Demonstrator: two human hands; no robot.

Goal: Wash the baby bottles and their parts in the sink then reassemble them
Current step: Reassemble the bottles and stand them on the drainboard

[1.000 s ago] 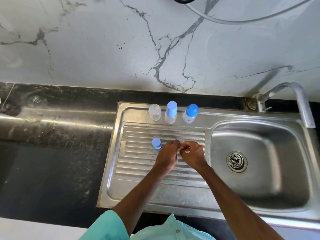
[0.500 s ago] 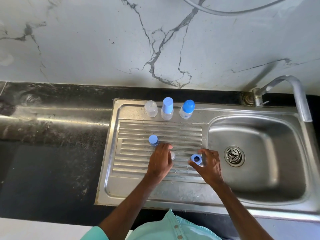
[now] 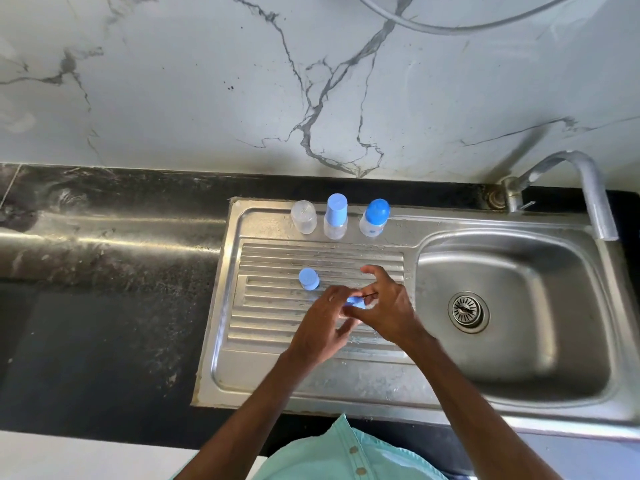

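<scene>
Worn: a light mint-green woven button-front shirt (image 3: 322,455), creased, with two small round tan buttons (image 3: 353,449) on a stitched front placket; left forearm (image 3: 249,410) and right forearm (image 3: 467,393) uncovered to frame edge.

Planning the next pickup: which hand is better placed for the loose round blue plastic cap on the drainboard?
Probably left. The round blue plastic cap lies left of the left hand; the right hand would have to cross it. Both pinch a small blue part.

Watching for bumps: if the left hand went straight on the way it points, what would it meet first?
Likely the blue ring the right hand holds, just ahead of the left hand.
</scene>
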